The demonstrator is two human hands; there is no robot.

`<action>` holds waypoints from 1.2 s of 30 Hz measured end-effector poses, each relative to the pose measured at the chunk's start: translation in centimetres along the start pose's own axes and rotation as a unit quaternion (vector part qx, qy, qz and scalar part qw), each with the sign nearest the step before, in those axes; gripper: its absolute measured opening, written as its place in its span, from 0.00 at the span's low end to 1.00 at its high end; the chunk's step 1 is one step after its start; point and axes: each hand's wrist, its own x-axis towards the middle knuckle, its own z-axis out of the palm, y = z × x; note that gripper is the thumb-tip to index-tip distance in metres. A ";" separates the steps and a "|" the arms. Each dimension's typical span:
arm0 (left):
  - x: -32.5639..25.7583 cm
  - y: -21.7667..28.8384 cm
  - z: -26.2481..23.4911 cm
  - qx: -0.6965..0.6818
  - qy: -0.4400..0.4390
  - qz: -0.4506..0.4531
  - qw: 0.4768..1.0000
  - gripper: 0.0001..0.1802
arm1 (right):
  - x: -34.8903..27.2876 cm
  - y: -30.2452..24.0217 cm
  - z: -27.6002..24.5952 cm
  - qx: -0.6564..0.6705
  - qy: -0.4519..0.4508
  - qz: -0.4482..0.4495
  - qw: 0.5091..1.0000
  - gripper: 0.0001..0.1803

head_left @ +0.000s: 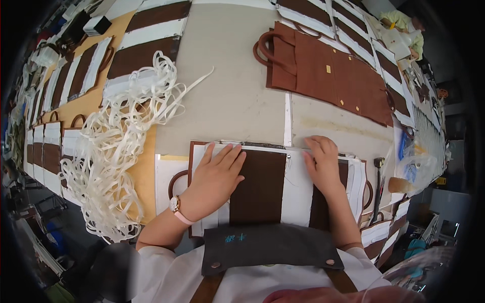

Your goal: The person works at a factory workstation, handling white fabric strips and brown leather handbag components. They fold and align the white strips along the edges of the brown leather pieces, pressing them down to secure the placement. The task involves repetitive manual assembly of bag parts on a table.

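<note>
1. The worktable (237, 91) fills the view; stacked brown panels (333, 76) lie at one o'clock.
2. A heap of white strips (116, 151) sits at nine o'clock.
3. The brown-and-white panel (262, 187) lies at centre, nearest the person.
4. The left hand (214, 177) presses flat on it, fingers spread, pinching nothing.
5. The right hand (321, 161), at three o'clock, rests fingertips together on its top edge; whether it pinches anything I cannot tell.
</note>
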 end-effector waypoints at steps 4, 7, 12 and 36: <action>-0.7 0.3 0.5 0.002 0.009 0.000 1.000 0.33 | 4.4 -4.4 2.1 0.099 -0.068 -0.006 0.993 0.19; -1.1 0.4 0.6 0.001 0.006 -0.014 1.000 0.35 | 6.8 -6.6 3.1 0.177 -0.138 0.006 0.975 0.16; -1.3 0.4 -0.1 -0.008 0.000 -0.042 0.999 0.36 | 8.2 -8.7 3.8 0.244 -0.210 -0.018 0.947 0.12; -1.1 0.3 -0.9 0.016 -0.026 -0.100 0.995 0.38 | 7.3 -10.8 9.1 0.226 -0.019 -0.103 0.968 0.11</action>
